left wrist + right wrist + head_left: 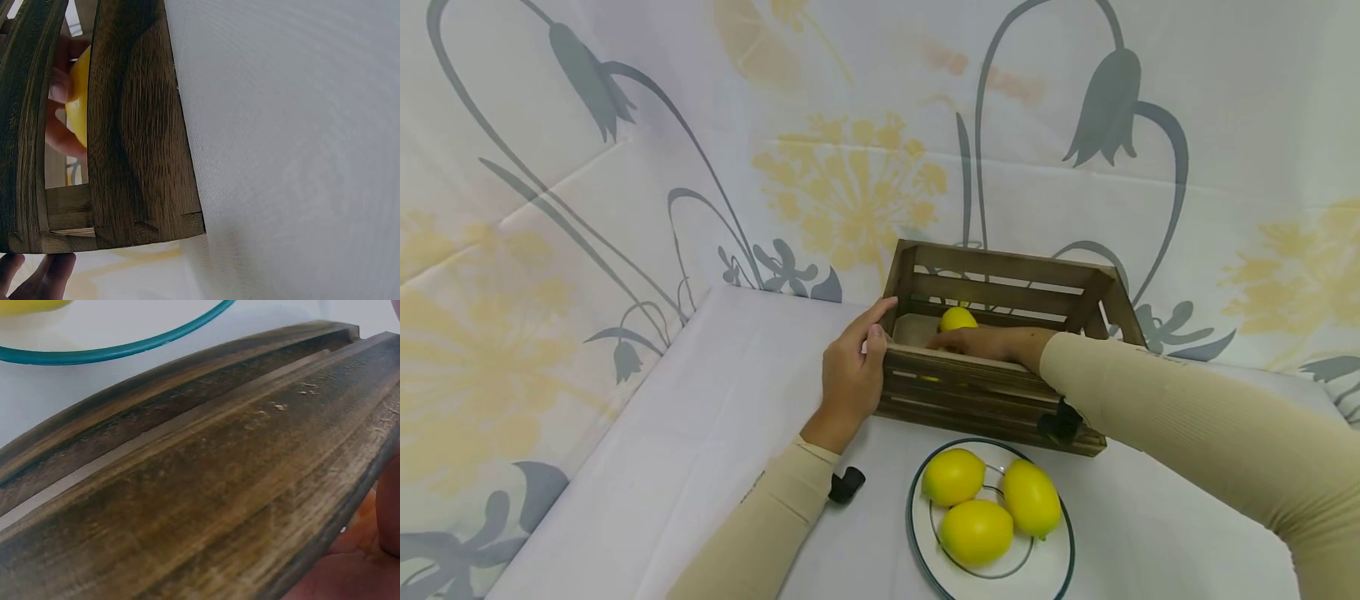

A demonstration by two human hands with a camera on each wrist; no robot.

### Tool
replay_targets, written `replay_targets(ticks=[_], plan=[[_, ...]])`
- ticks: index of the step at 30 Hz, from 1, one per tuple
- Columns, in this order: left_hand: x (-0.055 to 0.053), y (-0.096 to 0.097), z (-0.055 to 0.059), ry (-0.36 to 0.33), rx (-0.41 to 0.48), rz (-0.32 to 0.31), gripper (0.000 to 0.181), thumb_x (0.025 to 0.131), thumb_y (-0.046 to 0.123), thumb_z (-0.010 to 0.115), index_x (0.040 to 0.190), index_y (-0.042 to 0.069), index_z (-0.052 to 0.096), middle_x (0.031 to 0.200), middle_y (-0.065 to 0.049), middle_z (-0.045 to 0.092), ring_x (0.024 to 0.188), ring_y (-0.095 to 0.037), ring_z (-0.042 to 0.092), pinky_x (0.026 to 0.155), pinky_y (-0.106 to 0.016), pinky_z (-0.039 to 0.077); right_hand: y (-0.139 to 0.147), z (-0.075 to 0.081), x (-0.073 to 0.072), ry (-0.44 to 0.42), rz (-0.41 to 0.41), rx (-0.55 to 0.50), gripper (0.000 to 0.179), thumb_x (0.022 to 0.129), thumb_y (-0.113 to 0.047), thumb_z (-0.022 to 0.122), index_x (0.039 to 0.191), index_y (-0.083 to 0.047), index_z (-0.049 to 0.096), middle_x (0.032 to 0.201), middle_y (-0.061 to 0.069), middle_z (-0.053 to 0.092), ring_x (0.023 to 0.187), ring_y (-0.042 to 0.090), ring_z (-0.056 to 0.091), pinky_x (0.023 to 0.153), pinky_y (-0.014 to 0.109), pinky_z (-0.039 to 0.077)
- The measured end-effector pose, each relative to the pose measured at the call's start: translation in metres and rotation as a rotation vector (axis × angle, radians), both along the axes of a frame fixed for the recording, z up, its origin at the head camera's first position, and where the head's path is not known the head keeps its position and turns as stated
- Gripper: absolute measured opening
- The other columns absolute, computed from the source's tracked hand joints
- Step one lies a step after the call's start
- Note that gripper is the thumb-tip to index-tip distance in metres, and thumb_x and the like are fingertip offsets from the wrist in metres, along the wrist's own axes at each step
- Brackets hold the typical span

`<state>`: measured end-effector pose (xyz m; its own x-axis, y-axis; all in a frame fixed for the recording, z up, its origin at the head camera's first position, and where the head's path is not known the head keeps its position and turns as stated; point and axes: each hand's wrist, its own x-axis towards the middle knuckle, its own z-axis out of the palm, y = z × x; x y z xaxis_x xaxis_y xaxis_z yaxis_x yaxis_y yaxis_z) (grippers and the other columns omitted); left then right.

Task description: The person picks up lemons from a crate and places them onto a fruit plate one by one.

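A dark wooden slatted crate (pixel 1000 387) stands on the white cloth. My left hand (pixel 853 367) grips its near left corner, thumb by the top edge; fingertips (pixel 59 275) show at the crate's end in the left wrist view. Reaching over the near side, my right hand (pixel 970 340) is inside the crate. Through the slats, the left wrist view shows its fingers (pixel 59 84) curled round a lemon (pixel 79 100), partly hidden by the wood. Another lemon (pixel 958 317) lies inside, just behind the right hand.
In front of the crate, a white plate (pixel 1052 567) with a dark teal rim bears three lemons (pixel 976 532). A patterned cloth (pixel 850 83) with flowers hangs behind the crate. Small black devices (pixel 847 485) are worn at both wrists.
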<state>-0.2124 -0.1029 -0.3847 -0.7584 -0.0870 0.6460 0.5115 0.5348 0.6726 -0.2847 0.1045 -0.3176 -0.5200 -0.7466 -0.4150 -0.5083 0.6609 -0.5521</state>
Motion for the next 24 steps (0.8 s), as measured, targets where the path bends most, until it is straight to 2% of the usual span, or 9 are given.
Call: replay_targets(ticks=[4,9,16,21,24], plan=[[0.0011,-0.0010,-0.0004,-0.006,-0.001,0.008,0.047,0.101,0.034,0.034,0.136,0.024,0.063,0.084,-0.001,0.068,0.072,-0.014,0.061,0.058,-0.028,0.048,-0.0010,-0.0024,-0.0020,0.025,-0.002,-0.054,0.045,0.102,-0.012,0.049,0.143,0.007,0.044,0.144,0.029,0.047,0.135,0.047,0.043,0.114,0.062,0.032],[0.0020,-0.0019,-0.0002,-0.021,0.001,0.004,0.048,0.101,0.035,0.033,0.137,0.024,0.062,0.083,-0.002,0.066,0.071,-0.014,0.058,0.056,-0.027,0.044,-0.0028,-0.0036,-0.0027,0.016,-0.105,-0.081,0.050,0.100,-0.013,0.053,0.147,0.001,0.043,0.149,0.027,0.043,0.134,0.044,0.044,0.114,0.060,0.032],[0.0009,-0.0014,0.0014,-0.029,-0.005,-0.003,0.048,0.100,0.034,0.033,0.137,0.024,0.062,0.083,-0.002,0.064,0.072,-0.014,0.057,0.054,-0.026,0.043,-0.0044,0.0035,0.0011,0.108,-0.209,-0.109,0.054,0.100,-0.018,0.056,0.151,-0.004,0.041,0.150,0.025,0.043,0.134,0.043,0.046,0.114,0.060,0.034],[0.0007,-0.0004,0.0013,-0.033,-0.008,-0.005,0.049,0.100,0.034,0.032,0.137,0.024,0.062,0.083,-0.003,0.064,0.071,-0.014,0.056,0.054,-0.025,0.043,-0.0037,0.0059,0.0032,0.132,-0.232,-0.115,0.057,0.100,-0.023,0.058,0.151,-0.007,0.041,0.147,0.023,0.047,0.129,0.039,0.049,0.112,0.059,0.036],[0.0000,0.0004,0.0019,-0.027,-0.011,-0.010,0.049,0.100,0.034,0.032,0.138,0.024,0.062,0.083,-0.002,0.065,0.071,-0.014,0.056,0.054,-0.026,0.043,-0.0022,0.0061,0.0033,0.158,-0.233,-0.133,0.057,0.099,-0.023,0.059,0.151,-0.007,0.042,0.147,0.024,0.047,0.130,0.041,0.049,0.111,0.060,0.037]])
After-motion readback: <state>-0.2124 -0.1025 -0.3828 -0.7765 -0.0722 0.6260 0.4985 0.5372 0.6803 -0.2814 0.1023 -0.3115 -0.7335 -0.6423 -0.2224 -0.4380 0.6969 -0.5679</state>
